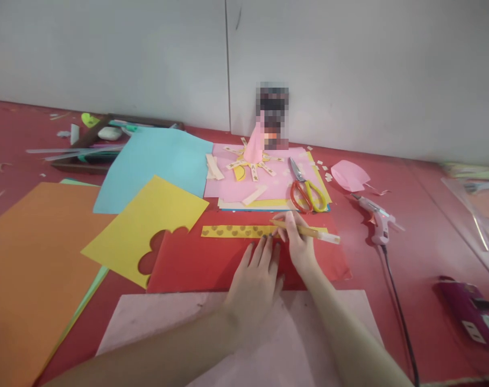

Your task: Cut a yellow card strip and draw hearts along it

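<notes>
A yellow paper strip [220,231] with a row of brown heart shapes lies across a red sheet [188,263]. My left hand [257,269] lies flat on the red sheet, its fingertips at the strip's lower edge. In my right hand [298,242] is a gold-coloured pen [309,231], gripped between thumb and fingers over the strip, with its point toward the left and a clear end at the right. The strip's right part is partly covered by the hand and pen. Below the red sheet lies a pale pink sheet [167,322].
Scissors [303,188] rest on stacked paper beside a pink paper cone [255,142]. A corded glue gun [377,217] lies right, near a purple power strip [470,312]. Yellow [147,215], blue [159,161] and orange sheets [46,258] cover the left. A dark tray [83,166] sits behind.
</notes>
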Motion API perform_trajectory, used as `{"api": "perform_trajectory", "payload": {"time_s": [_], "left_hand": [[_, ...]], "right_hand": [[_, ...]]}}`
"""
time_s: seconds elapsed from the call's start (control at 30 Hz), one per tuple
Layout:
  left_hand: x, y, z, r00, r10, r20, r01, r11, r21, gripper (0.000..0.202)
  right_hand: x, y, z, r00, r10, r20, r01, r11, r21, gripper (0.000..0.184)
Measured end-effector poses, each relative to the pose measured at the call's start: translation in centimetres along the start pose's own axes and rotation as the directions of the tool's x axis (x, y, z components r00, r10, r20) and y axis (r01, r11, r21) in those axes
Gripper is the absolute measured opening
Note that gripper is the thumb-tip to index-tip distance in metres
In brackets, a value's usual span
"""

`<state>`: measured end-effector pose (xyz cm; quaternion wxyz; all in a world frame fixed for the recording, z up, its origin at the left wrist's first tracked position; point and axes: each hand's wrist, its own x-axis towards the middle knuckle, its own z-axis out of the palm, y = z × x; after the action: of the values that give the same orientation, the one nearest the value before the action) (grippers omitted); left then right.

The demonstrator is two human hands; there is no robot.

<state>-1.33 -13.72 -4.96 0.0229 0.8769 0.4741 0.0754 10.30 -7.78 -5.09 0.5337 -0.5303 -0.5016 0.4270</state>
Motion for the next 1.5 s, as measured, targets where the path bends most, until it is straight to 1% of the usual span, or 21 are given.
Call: {"api": "perform_trajectory", "payload": {"time_s": [0.03, 0.1, 0.23, 0.5, 0.63, 0.7, 0.77, 0.87, 0.97, 1.03, 1.1, 1.2, 1.4, 1.5], "left_hand": [[0.03, 0.00, -0.07, 1.000, 0.001, 0.000, -0.001, 1.000, -0.002, 0.044], [0.08, 0.00, -0.19, 1.000, 0.000, 0.001, 0.000, 1.000, 0.004, 0.045], [0.13, 0.05, -0.22, 1.000, -0.009, 0.006, 0.009, 1.000, 0.029, 0.046], [0.06, 0.10, 0.01, 1.000, -0.007, -0.003, 0.007, 1.000, -0.002, 0.049], [0.03, 0.08, 0.06, 1.000, -0.009, -0.009, 0.009, 1.000, 0.024, 0.050], [0.04, 0.09, 0.02, 1.000, -0.003, -0.013, 0.003, 1.000, 0.031, 0.049], [0.07, 0.11, -0.09, 1.000, 0.005, -0.016, -0.005, 0.999, 0.038, 0.049], [0.10, 0.10, -0.22, 0.999, 0.014, -0.029, -0.012, 0.999, 0.049, 0.047], [0.08, -0.04, -0.15, 0.999, 0.015, -0.037, -0.013, 0.999, 0.052, 0.046], [0.03, -0.16, -0.02, 0.999, 0.022, -0.036, -0.020, 0.998, 0.054, 0.045], [-0.03, -0.22, 0.07, 0.999, 0.035, -0.041, -0.033, 0.997, 0.063, 0.044], [-0.11, -0.16, 0.01, 0.997, 0.044, -0.057, -0.039, 0.996, 0.082, 0.044], [-0.02, -0.07, -0.20, 0.996, 0.057, -0.071, -0.051, 0.994, 0.093, 0.043], [0.10, -0.14, -0.11, 0.995, 0.067, -0.069, -0.060, 0.993, 0.101, 0.043]], "right_hand": [[0.14, 0.14, -0.04, 1.000, 0.008, 0.027, -0.008, 1.000, -0.001, 0.035], [0.39, 0.33, -0.18, 0.999, 0.022, 0.044, -0.022, 1.000, 0.004, 0.033], [0.61, 0.40, -0.38, 0.999, 0.044, 0.013, -0.045, 0.997, 0.066, 0.029], [0.90, 0.33, -0.22, 0.991, 0.122, -0.053, -0.108, 0.969, 0.223, 0.024], [1.01, 0.41, -0.33, 0.990, 0.110, -0.090, -0.075, 0.942, 0.326, 0.022], [0.95, 0.39, -0.35, 0.992, 0.094, -0.084, -0.061, 0.940, 0.337, 0.021], [0.80, 0.28, -0.31, 0.996, 0.074, -0.051, -0.057, 0.960, 0.274, 0.020], [0.51, 0.01, -0.16, 0.999, 0.040, -0.015, -0.039, 0.994, 0.102, 0.021], [0.34, -0.09, 0.03, 0.998, 0.041, -0.057, -0.042, 0.999, -0.030, 0.027], [0.33, -0.03, 0.15, 0.994, 0.046, -0.096, -0.055, 0.995, -0.089, 0.032], [0.38, 0.02, 0.27, 0.993, 0.045, -0.112, -0.058, 0.992, -0.114, 0.032], [0.44, -0.02, 0.37, 0.994, 0.032, -0.103, -0.045, 0.991, -0.126, 0.031], [0.19, 0.09, 0.23, 0.989, -0.001, -0.147, -0.036, 0.969, -0.246, 0.034], [0.13, 0.28, 0.18, 0.990, -0.001, -0.138, -0.034, 0.967, -0.253, 0.034]]}}
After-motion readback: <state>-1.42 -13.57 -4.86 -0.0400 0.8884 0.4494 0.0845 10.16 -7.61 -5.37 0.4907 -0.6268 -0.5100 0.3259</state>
